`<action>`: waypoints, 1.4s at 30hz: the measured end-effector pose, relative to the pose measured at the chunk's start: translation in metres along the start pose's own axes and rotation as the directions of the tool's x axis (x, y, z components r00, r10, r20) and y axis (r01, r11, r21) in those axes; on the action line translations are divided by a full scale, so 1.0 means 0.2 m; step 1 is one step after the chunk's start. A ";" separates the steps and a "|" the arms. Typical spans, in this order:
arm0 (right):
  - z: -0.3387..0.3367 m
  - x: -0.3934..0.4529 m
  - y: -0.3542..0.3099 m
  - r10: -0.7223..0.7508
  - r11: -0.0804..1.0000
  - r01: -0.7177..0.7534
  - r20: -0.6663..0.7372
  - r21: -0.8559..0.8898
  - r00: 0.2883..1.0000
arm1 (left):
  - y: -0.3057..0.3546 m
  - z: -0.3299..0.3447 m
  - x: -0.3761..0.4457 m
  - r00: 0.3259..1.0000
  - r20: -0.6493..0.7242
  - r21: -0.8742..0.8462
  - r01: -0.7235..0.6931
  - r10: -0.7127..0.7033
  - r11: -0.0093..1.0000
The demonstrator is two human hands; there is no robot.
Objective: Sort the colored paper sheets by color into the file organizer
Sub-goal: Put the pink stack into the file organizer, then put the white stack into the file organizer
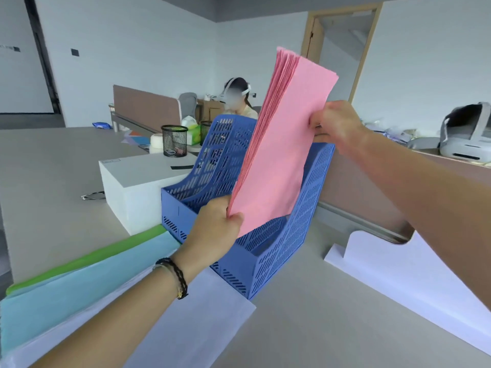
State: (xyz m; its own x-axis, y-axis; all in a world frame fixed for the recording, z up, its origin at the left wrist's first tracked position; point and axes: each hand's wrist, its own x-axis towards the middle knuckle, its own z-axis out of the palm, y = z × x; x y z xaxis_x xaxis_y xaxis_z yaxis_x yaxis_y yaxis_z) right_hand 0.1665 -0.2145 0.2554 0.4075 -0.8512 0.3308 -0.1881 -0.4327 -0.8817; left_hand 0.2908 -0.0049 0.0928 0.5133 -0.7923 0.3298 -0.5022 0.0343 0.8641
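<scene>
Left hand [215, 227] pinches the lower corner of the pink sheet stack [281, 144], thumb on the front face, with green [87, 257], light blue [66, 296] and pale lavender sheets [186, 320] lying on the desk beneath that forearm. Held tilted above the blue file organizer [268, 256], the stack should, I judge, be squared and stood upright before it is lowered into one compartment, bottom edge first. Right hand [337, 126] grips its far edge higher up and can steer the descent.
</scene>
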 end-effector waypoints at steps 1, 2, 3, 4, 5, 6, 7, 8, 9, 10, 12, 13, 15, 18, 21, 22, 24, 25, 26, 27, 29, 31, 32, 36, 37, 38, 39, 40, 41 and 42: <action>-0.01 0.01 0.01 -0.004 1.000 0.004 -0.007 -0.025 1.000 | 0.00 0.01 0.02 1.000 0.014 0.029 -0.009 0.008 1.000; -0.01 0.01 0.02 -0.010 0.999 0.009 -0.016 -0.043 1.000 | 0.01 0.01 0.04 1.000 0.029 0.030 -0.014 0.013 0.999; -0.02 0.02 0.03 -0.025 0.998 0.024 -0.019 -0.065 0.999 | 0.02 0.02 0.06 0.999 0.038 0.029 -0.012 0.011 1.000; -0.03 0.02 0.03 -0.045 0.995 0.043 -0.016 -0.095 0.999 | 0.02 0.03 0.07 0.999 0.037 0.036 -0.008 0.007 0.999; -0.03 0.02 0.03 -0.064 0.990 0.063 -0.002 -0.125 0.998 | 0.01 0.04 0.09 0.999 0.034 0.060 -0.011 0.009 0.998; -0.03 0.02 0.03 -0.073 0.990 0.074 0.016 -0.119 0.997 | 0.00 0.06 0.09 0.999 0.032 0.094 -0.028 0.025 0.995; -0.03 0.03 0.04 -0.075 0.989 0.078 0.028 -0.126 0.997 | -0.02 0.07 0.10 0.999 0.033 0.128 -0.045 0.041 0.991; -0.03 0.05 0.05 -0.048 0.992 0.052 0.033 -0.113 0.998 | -0.03 0.09 0.10 0.998 0.037 0.154 -0.060 0.055 0.986; -0.04 0.05 0.06 -0.025 0.992 0.028 0.025 -0.121 0.999 | -0.05 0.10 0.10 0.997 0.046 0.176 -0.070 0.063 0.982; -0.04 0.05 0.08 -0.006 0.992 0.006 0.002 -0.130 1.000 | -0.06 0.11 0.10 0.996 0.055 0.198 -0.082 0.072 0.977; -0.05 0.04 0.10 -0.037 0.987 0.035 -0.011 -0.158 0.999 | -0.08 0.13 0.10 0.994 0.057 0.279 -0.110 0.098 0.954; -0.06 0.05 0.12 -0.109 0.976 0.102 -0.023 -0.192 0.994 | -0.10 0.14 0.10 0.992 0.061 0.325 -0.124 0.110 0.938; -0.10 0.04 0.18 -0.341 0.859 0.325 0.033 -0.394 0.940 | -0.11 0.16 0.10 0.991 0.085 0.407 -0.132 0.107 0.904; -0.13 0.06 0.25 -0.563 0.582 0.551 0.193 -0.598 0.804 | -0.09 0.18 0.13 0.983 0.186 0.537 -0.104 0.002 0.837; -0.10 0.03 0.21 -0.540 0.520 0.570 0.273 -0.636 0.796 | -0.06 0.22 0.17 0.946 0.292 0.574 -0.055 -0.141 0.817; -0.09 0.01 0.20 -0.504 0.509 0.547 0.285 -0.664 0.815 | -0.06 0.23 0.19 0.935 0.302 0.580 -0.025 -0.186 0.814; -0.07 0.00 0.19 -0.416 0.459 0.498 0.317 -0.736 0.852 | -0.06 0.26 0.22 0.926 0.294 0.526 0.049 -0.236 0.849; -0.07 0.00 0.19 -0.382 0.447 0.484 0.329 -0.752 0.864 | -0.06 0.27 0.23 0.926 0.293 0.459 0.081 -0.238 0.884; -0.06 0.00 0.20 -0.363 0.443 0.485 0.343 -0.754 0.866 | -0.06 0.28 0.25 0.925 0.303 0.384 0.103 -0.231 0.918; -0.07 -0.01 0.20 -0.344 0.450 0.477 0.347 -0.755 0.872 | -0.05 0.28 0.25 0.920 0.324 0.319 0.114 -0.222 0.941; -0.07 -0.01 0.22 -0.325 0.466 0.469 0.348 -0.750 0.879 | -0.05 0.29 0.25 0.915 0.350 0.257 0.114 -0.202 0.960; -0.05 -0.03 0.24 -0.332 0.454 0.495 0.375 -0.741 0.866 | -0.05 0.30 0.24 0.926 0.328 0.244 0.107 -0.186 0.964; -0.04 -0.04 0.26 -0.353 0.439 0.519 0.390 -0.734 0.850 | -0.06 0.29 0.23 0.937 0.304 0.252 0.096 -0.173 0.963; -0.01 -0.12 0.28 -0.378 0.404 0.579 0.447 -0.708 0.811 | -0.07 0.24 0.22 0.965 0.246 0.246 0.024 -0.086 0.969; -0.01 -0.14 0.28 -0.380 0.412 0.584 0.451 -0.699 0.808 | -0.07 0.22 0.21 0.968 0.242 0.234 0.001 -0.060 0.972; 0.00 -0.17 0.29 -0.388 0.420 0.592 0.453 -0.688 0.803 | -0.07 0.19 0.19 0.969 0.243 0.212 -0.019 -0.034 0.977; 0.01 -0.21 0.29 -0.394 0.435 0.595 0.451 -0.676 0.801 | -0.07 0.16 0.17 0.970 0.244 0.178 -0.032 -0.013 0.984; 0.01 -0.25 0.29 -0.407 0.450 0.599 0.445 -0.662 0.798 | -0.07 0.12 0.14 0.972 0.236 0.150 -0.037 0.001 0.988; 0.02 -0.30 0.29 -0.434 0.462 0.608 0.434 -0.646 0.790 | -0.08 0.08 0.11 0.976 0.217 0.135 -0.041 0.010 0.990; 0.04 -0.36 0.29 -0.478 0.468 0.625 0.416 -0.625 0.774 | -0.09 0.03 0.07 0.983 0.185 0.126 -0.046 0.023 0.991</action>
State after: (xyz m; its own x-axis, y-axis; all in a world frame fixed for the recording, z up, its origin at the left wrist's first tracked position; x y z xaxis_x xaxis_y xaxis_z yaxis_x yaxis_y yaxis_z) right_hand 0.1332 -0.1764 0.1786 0.7772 -0.3280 0.5370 -0.3915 -0.9202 0.0045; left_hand 0.3023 -0.0203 0.0802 0.3645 -0.8902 0.2733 -0.6092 -0.0060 0.7930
